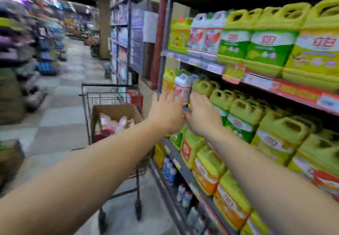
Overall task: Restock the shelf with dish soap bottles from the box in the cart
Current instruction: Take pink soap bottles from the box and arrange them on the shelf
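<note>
Arms: both stretch forward from the lower frame toward the middle shelf [185, 110].
Left hand [166, 111]: fingers straight and spread, laid against the left side of a white bottle [182, 87]; it holds nothing.
Right hand [202, 114]: at the bottle's right side and foot, fingers reaching forward; motion blur hides whether they curl round it, so grip cannot be told.
Bottle: upright at the shelf's front edge, between yellow jugs [203, 88], with an orange-red label.
Handling, judged: rigid plastic with a moulded handle on top; likely heavy with liquid, smooth-sided, so slippery if wet. Best hold is the handle or two palms on opposite sides; support the base when sliding it back.
Risk, judged: a push at the top could tip it off the edge.
Cart [110, 95]: stands just left of the shelving.
Box [117, 111]: cardboard, open, inside the cart, more bottles visible in it.
Progress, judged: restocking is midway.
</note>
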`<state>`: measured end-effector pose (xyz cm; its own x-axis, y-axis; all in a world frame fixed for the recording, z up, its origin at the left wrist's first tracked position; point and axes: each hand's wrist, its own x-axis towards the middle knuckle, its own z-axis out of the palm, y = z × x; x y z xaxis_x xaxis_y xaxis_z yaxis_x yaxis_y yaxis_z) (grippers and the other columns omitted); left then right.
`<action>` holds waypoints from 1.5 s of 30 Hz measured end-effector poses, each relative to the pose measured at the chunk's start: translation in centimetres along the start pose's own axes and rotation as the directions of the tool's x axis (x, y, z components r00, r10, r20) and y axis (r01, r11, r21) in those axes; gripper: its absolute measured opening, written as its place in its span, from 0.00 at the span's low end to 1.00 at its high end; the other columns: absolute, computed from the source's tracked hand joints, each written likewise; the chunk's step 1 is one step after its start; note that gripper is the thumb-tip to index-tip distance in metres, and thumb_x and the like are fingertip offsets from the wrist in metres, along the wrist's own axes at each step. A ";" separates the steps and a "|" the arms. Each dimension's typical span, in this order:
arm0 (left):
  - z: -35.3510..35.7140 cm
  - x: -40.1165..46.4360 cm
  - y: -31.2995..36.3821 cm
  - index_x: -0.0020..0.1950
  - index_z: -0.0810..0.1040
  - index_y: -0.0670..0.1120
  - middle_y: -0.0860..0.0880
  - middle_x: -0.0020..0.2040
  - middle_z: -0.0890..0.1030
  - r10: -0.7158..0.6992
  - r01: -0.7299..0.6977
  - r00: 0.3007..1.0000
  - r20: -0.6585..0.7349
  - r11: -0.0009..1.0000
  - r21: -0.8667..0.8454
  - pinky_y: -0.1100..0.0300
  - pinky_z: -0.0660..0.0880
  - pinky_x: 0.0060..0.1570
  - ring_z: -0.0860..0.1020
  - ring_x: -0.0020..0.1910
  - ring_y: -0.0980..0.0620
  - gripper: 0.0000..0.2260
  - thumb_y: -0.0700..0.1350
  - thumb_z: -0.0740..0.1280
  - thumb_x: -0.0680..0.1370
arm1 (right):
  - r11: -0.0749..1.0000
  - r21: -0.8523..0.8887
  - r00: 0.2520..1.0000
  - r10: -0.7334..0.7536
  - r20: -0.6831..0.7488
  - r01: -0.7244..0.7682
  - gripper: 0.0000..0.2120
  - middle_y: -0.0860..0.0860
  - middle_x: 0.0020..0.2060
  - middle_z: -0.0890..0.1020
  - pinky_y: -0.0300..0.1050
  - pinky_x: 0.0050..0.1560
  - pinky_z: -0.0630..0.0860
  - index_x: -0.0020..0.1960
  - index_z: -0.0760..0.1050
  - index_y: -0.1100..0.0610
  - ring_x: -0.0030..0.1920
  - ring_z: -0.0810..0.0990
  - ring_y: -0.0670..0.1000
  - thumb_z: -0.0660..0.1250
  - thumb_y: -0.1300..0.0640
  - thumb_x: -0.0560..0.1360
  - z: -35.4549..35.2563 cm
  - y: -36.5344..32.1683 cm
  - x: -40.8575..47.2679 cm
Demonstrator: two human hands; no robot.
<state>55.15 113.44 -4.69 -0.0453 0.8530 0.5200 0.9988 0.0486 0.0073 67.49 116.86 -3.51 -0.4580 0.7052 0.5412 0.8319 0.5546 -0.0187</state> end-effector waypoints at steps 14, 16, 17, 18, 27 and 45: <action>20.3 2.4 -24.4 0.77 0.56 0.47 0.43 0.77 0.58 -0.554 0.491 0.783 0.282 0.830 0.266 0.42 0.51 0.74 0.55 0.76 0.41 0.32 0.56 0.61 0.77 | 0.949 0.186 0.863 -0.309 0.400 0.253 0.35 0.52 0.77 0.56 0.56 0.74 0.55 0.79 0.49 0.55 0.76 0.53 0.57 0.62 0.52 0.78 28.8 -13.4 14.9; 23.3 3.6 -26.4 0.77 0.55 0.48 0.44 0.78 0.57 -0.601 0.551 0.739 0.302 0.799 0.242 0.42 0.52 0.73 0.54 0.76 0.41 0.32 0.56 0.62 0.76 | 0.945 0.214 0.835 -0.320 0.447 0.248 0.35 0.53 0.78 0.54 0.56 0.75 0.54 0.79 0.47 0.53 0.77 0.51 0.58 0.62 0.50 0.78 31.6 -13.4 17.5; 24.6 4.1 -27.3 0.77 0.56 0.49 0.45 0.78 0.58 -0.619 0.580 0.723 0.306 0.785 0.219 0.42 0.53 0.73 0.55 0.75 0.42 0.32 0.57 0.62 0.76 | 0.945 0.216 0.823 -0.320 0.469 0.245 0.34 0.53 0.78 0.55 0.57 0.75 0.53 0.79 0.47 0.53 0.77 0.52 0.58 0.61 0.49 0.79 33.1 -13.2 18.8; 25.6 4.5 -28.3 0.76 0.58 0.50 0.46 0.77 0.60 -0.630 0.599 0.710 0.315 0.775 0.201 0.43 0.55 0.73 0.56 0.74 0.43 0.31 0.58 0.61 0.76 | 0.948 0.220 0.810 -0.312 0.496 0.231 0.33 0.53 0.77 0.56 0.57 0.75 0.54 0.79 0.48 0.52 0.77 0.52 0.58 0.60 0.49 0.79 34.6 -13.1 20.0; 35.5 7.6 -37.5 0.70 0.65 0.52 0.48 0.72 0.68 -0.688 0.690 0.584 0.431 0.701 0.183 0.44 0.58 0.72 0.63 0.72 0.46 0.25 0.62 0.58 0.77 | 0.964 0.221 0.693 -0.260 0.672 0.148 0.32 0.54 0.76 0.61 0.58 0.73 0.58 0.78 0.51 0.51 0.76 0.56 0.57 0.59 0.44 0.79 47.5 -15.3 26.7; 52.4 11.7 -51.9 0.77 0.56 0.45 0.41 0.67 0.68 -0.768 0.950 0.302 0.565 0.293 -0.110 0.47 0.67 0.67 0.68 0.67 0.40 0.38 0.55 0.70 0.73 | 0.970 0.173 0.543 -0.240 0.805 0.173 0.24 0.56 0.60 0.77 0.53 0.62 0.65 0.68 0.67 0.55 0.62 0.71 0.58 0.57 0.40 0.78 68.7 -23.6 35.6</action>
<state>1.79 148.08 -43.73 -0.7915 0.5140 -0.3308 0.2518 0.7673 0.5898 10.02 159.16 -41.54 -0.7006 0.6048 -0.3786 0.6732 0.7362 -0.0696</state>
